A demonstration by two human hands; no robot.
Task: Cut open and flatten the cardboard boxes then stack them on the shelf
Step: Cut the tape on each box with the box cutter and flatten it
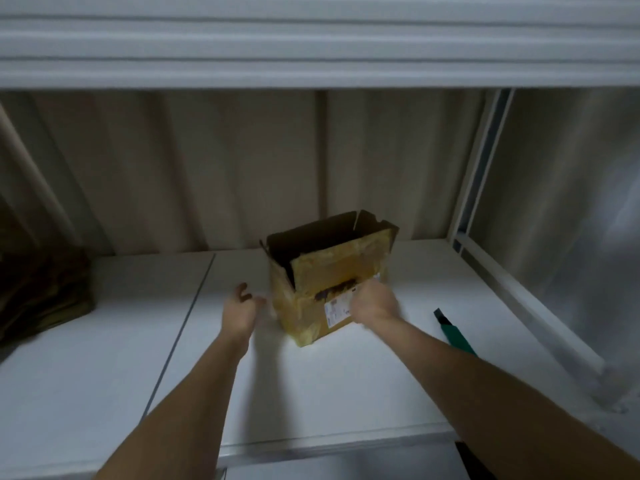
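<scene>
Here a cardboard box (329,282) stands upright on a white shelf (104,358), its top flaps open and its sides covered in yellowish tape, with a white label (337,311) on the near face. The right hand (374,303) is against that near face by the label; motion blur hides whether its fingers grip the box. The left hand (242,306) hovers just beside the box's left side, fingers loosely curled, holding nothing and not touching it. To the right of the box, apart from it, a green-handled cutter (455,334) lies on the shelf. Far left of the box sits a dark, crumpled bundle (41,292).
</scene>
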